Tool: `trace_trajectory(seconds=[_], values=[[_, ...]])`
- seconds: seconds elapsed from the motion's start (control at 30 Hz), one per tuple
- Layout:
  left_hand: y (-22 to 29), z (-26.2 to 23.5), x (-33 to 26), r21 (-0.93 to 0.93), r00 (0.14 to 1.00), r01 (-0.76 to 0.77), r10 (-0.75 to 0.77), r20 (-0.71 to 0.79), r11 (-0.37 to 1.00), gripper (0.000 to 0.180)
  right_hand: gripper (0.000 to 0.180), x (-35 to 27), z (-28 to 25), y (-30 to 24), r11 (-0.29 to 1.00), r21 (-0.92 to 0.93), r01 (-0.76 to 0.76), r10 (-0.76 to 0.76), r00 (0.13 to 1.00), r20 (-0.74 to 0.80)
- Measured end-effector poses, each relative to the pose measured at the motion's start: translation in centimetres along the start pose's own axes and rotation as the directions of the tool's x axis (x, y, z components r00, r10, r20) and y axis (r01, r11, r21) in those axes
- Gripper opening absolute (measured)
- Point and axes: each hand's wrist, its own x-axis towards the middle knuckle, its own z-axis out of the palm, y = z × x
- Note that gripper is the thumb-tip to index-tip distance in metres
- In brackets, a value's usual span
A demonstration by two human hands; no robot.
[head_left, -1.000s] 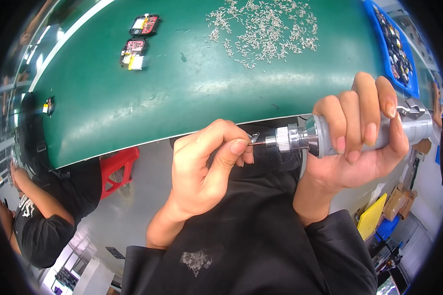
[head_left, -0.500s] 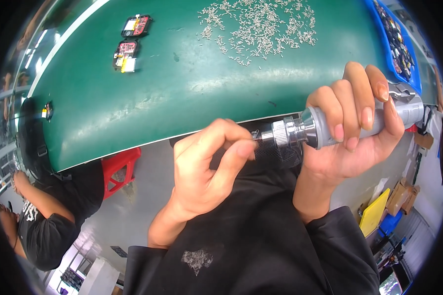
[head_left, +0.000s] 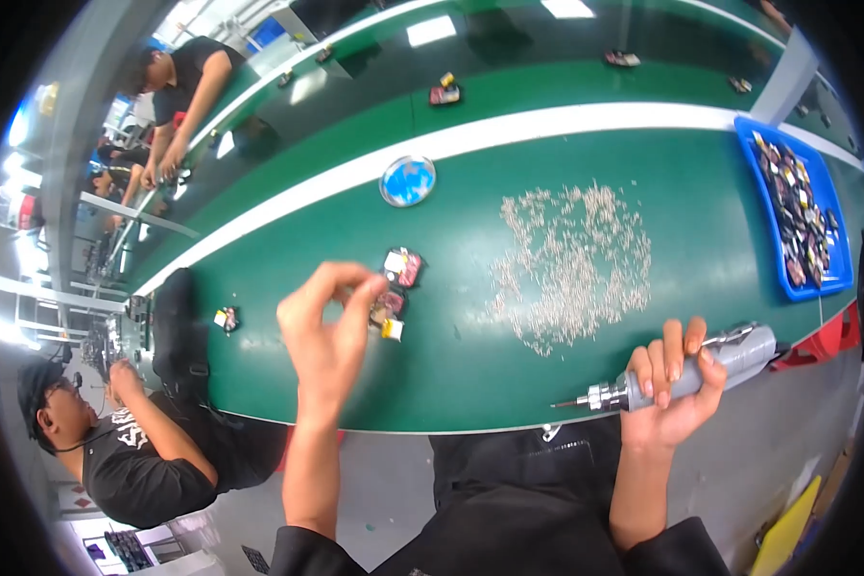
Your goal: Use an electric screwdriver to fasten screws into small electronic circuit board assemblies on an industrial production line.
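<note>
My right hand (head_left: 667, 384) is wrapped round a grey electric screwdriver (head_left: 730, 370), its thin bit pointing left along the table's near edge. Thumb and forefinger of my left hand (head_left: 322, 331) are brought together in a pinch; whatever lies between the tips is too small to make out. Just beyond those fingers are two small devices with black housings: one (head_left: 405, 269) shows a pink circuit board and a white part, and the nearer one (head_left: 389, 312), partly behind my fingertips, has a yellow-and-white part. A wide scatter of small screws (head_left: 576, 278) covers the green table between my hands.
A blue tray (head_left: 843, 274) full of similar devices stands at the right. Farther back sits a round dish (head_left: 408, 180) with blue contents. A lone device (head_left: 227, 319) lies at left, near a seated co-worker (head_left: 144, 442). A white strip (head_left: 547, 125) borders the table's far side.
My left hand has left the screwdriver's tip and moved forward over the table beside the devices. The screwdriver now points left with its bit exposed. The view has tilted up, showing more of the table.
</note>
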Motion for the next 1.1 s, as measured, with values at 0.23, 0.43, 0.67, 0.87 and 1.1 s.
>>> trace_trajectory(seconds=[0.23, 0.43, 0.67, 0.87, 1.1], values=[[-4.2, 4.5, 14.0, 0.049, 0.995, 0.003, -0.007, 0.098, 0.999, 0.020, 0.012, 0.7, 0.3, -0.1, 0.998, 0.064, -0.007, 0.005, 1.000, 0.024], [-5.5, 12.1, 20.1, 0.556, 0.987, -0.054, -0.038, 0.153, 0.829, 0.044, 0.015, 1.1, -0.2, 0.0, 0.997, 0.031, -0.064, 0.064, 0.998, 0.003], [-6.5, 9.5, 20.7, 0.368, 0.960, -0.275, 0.233, 0.155, 0.888, 0.026, 0.015, 0.7, -0.1, 0.4, 0.994, 0.067, -0.090, 0.091, 0.996, -0.003], [1.9, 4.8, 6.0, 0.092, 0.891, -0.347, 0.296, 0.345, 0.933, 0.042, 0.014, -0.1, -0.8, -0.9, 0.994, 0.078, -0.080, 0.082, 0.996, -0.018], [4.3, 2.4, -6.8, -0.118, 0.844, -0.163, 0.201, 0.497, 0.979, 0.054, 0.013, -1.3, 0.3, -0.4, 0.986, 0.042, -0.160, 0.160, 0.987, 0.003]])
